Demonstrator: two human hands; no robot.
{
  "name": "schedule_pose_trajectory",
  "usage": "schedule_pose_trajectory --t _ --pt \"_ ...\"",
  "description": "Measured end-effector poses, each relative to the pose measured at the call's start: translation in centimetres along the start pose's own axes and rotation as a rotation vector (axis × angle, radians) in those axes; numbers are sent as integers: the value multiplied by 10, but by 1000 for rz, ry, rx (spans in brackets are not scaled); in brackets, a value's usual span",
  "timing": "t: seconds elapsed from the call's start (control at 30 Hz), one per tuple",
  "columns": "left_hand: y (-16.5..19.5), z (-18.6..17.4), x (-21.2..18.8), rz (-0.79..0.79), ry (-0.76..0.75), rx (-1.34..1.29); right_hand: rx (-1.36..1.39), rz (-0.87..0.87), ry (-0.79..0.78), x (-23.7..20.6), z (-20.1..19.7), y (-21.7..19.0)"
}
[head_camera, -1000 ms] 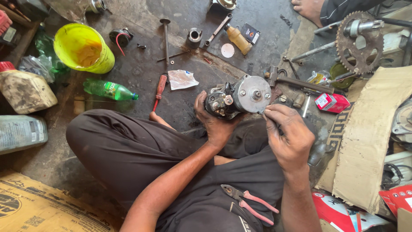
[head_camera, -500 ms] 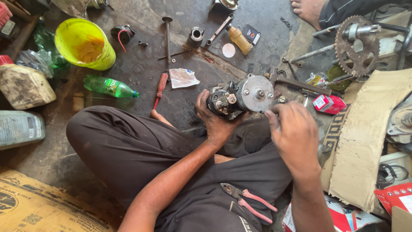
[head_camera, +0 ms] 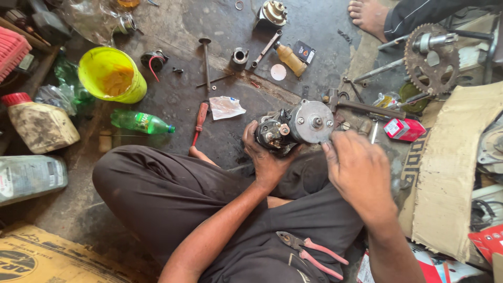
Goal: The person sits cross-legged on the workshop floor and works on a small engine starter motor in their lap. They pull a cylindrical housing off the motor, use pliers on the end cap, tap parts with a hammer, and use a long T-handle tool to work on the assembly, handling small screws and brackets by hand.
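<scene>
Your left hand [head_camera: 267, 157] is wrapped around the dark, greasy end of the grey metal starter motor [head_camera: 296, 127], gripping it from beneath and holding it above your lap, near the middle of the scene. Your right hand [head_camera: 359, 170] touches the motor's round silver end plate at its right edge, fingers curled; whether they pinch anything, you cannot tell. Red-handled pliers [head_camera: 312, 253] rest on your lap, and a red-handled screwdriver [head_camera: 198, 121] lies on the floor just left of the motor.
</scene>
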State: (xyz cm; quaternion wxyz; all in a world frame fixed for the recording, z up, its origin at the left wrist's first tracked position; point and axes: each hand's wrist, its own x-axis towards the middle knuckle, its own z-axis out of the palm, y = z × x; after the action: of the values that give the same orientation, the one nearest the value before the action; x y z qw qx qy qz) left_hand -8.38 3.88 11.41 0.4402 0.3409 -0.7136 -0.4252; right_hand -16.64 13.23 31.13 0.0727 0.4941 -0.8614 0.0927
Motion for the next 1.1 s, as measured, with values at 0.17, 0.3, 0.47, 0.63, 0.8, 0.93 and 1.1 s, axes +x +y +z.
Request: schedule_pose_trajectory --t 0.17,0.3,0.47,0.63,0.8,0.93,1.1 --pt "-1 1 -1 -4 -9 -6 32 68 65 1 -2 -5" --pt "-2 -1 -3 -1 -21 -31 -66 183 -54 -1 2 -8" --pt "-1 -6 -2 0 -60 -56 47 103 90 -9 14 -6" --pt "8 -19 6 -12 -90 -149 194 246 1 -17 19 6" --pt "-14 -67 63 -180 -100 -283 404 465 43 -52 8 39" --pt "-62 -55 153 155 -86 338 410 666 -88 -79 22 54" --pt "-111 -13 199 409 -435 1188 452 538 -222 -94 37 43"
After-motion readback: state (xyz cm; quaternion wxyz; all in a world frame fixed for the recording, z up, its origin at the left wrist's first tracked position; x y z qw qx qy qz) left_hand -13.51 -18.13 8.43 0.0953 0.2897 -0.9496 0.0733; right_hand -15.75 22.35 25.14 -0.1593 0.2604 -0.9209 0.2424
